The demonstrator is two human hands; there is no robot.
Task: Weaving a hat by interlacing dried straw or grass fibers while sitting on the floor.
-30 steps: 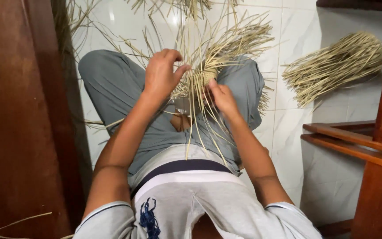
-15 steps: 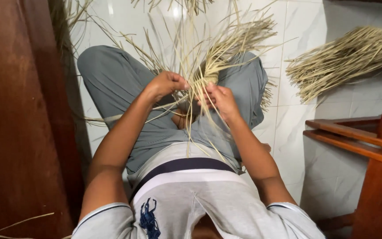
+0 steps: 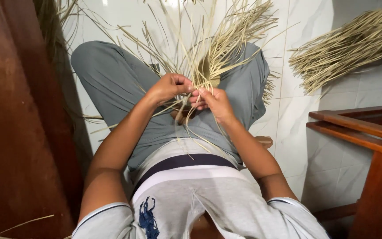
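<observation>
In our lap: a cluster of pale straw strands, gathered at one knot between our hands and fanning up and outward over the grey trousers.
Left hand: we hold it curled, knuckles up, fingers closed in a pinch on the strands at the gathering point.
Right hand: we keep it just beside the left, touching it, fingers bent and closed on the same strands from the other side.
Arms: both forearms run in from our body and meet over the crossed legs.
Count: two hands, one worked cluster, one separate straw bundle.
Look of the strands: thin, flat, dry, yellowish-beige; long loose ends splay in many directions, a few hang down toward our waist.
Bundle: lies on the white tiled floor, well apart to the right.
Around us: a wooden frame at right, a dark wooden panel at left.
</observation>
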